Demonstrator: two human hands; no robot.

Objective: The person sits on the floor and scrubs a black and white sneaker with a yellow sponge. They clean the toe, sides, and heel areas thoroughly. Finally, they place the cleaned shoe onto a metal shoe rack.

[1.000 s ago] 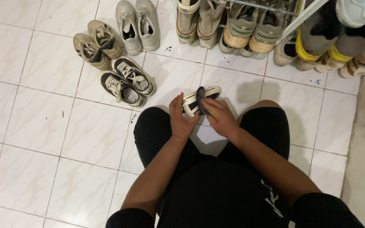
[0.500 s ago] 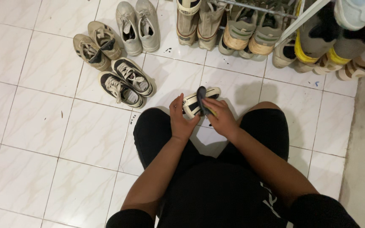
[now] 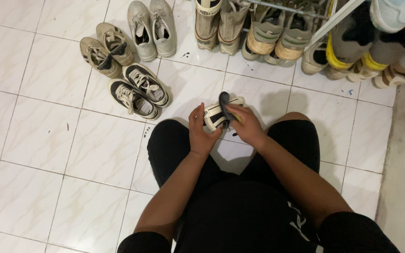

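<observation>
left hand (image 3: 199, 132) grips a white sneaker (image 3: 215, 115) — right hand (image 3: 245, 125) presses a dark cloth (image 3: 224, 103) on it; paired shoes (image 3: 139, 91) far left.

A shoe (image 3: 215, 115) is held above the floor (image 3: 38, 154), between the left hand (image 3: 200, 133) at seven o'clock and the right hand (image 3: 245, 125) at four o'clock. A cloth (image 3: 224, 102) is pressed on it. Three pairs of shoes (image 3: 126, 61) are set at ten o'clock, a shoe rack (image 3: 315, 33) at one o'clock.
</observation>
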